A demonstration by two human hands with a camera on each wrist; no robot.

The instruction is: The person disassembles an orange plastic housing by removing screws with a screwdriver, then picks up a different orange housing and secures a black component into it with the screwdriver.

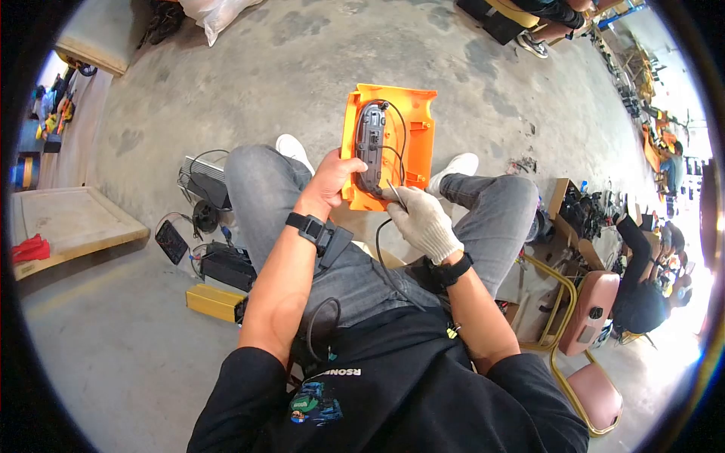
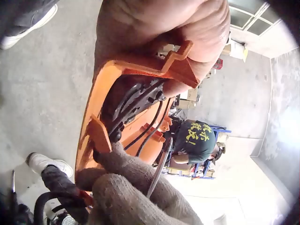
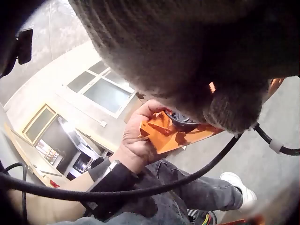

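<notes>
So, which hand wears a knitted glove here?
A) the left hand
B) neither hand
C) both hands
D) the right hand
D: the right hand is covered by a white knitted glove and pinches a thin tool, while the left hand is bare and grips the edge of the orange cover.

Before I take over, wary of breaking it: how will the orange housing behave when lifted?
Probably stiff and light: the left hand holds the orange housing up by one edge. Its loose black wires look floppy, likely to snag.
</notes>
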